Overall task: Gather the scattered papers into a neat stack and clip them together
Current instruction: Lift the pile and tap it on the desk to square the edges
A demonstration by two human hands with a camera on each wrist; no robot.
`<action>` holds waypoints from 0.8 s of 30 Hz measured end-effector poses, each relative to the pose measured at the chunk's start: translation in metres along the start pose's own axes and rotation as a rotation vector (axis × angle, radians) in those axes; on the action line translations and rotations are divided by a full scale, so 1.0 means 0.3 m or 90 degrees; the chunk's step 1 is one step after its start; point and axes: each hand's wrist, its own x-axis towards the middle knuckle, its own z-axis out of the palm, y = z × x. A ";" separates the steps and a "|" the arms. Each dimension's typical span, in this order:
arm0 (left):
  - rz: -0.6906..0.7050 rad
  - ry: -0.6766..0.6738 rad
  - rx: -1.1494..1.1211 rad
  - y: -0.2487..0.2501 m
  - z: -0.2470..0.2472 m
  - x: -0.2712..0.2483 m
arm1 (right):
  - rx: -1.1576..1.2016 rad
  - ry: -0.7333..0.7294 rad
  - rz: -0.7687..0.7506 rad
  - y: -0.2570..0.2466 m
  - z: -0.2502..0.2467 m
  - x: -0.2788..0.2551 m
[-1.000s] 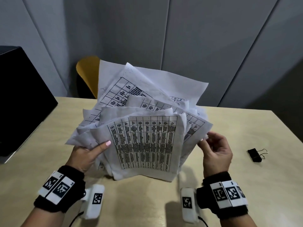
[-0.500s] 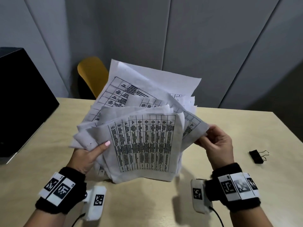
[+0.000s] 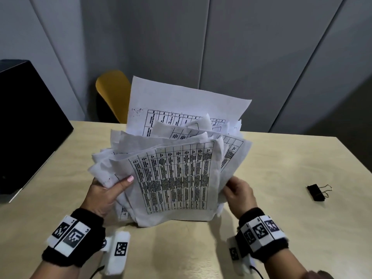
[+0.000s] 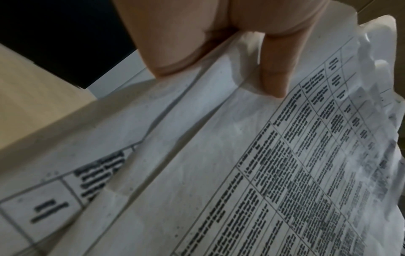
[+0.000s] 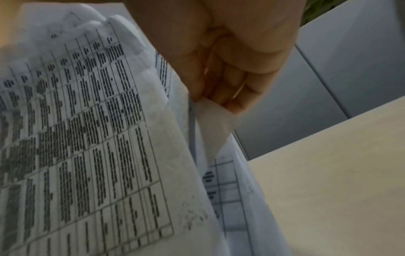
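A loose bundle of crumpled printed papers (image 3: 173, 174) stands on its lower edge on the beige table (image 3: 281, 158), sheets fanned and uneven. My left hand (image 3: 106, 194) grips the bundle's left side, thumb laid on the front sheet (image 4: 241, 173). My right hand (image 3: 239, 192) holds the right edge, fingers curled behind the sheets (image 5: 109, 138) and pinching them. A black binder clip (image 3: 317, 192) with wire handles lies on the table to the right, apart from both hands.
A black box (image 3: 26, 125) stands at the table's left edge. A yellow chair back (image 3: 112, 91) shows behind the table, in front of grey wall panels. Bare tabletop lies between the papers and the clip.
The sheets have been drawn closer together and stand more upright. My right hand moved inward and down along the right edge. The left hand kept its grip.
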 end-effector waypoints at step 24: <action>-0.026 -0.059 0.007 0.053 0.029 -0.024 | 0.354 -0.090 -0.070 -0.118 -0.043 0.051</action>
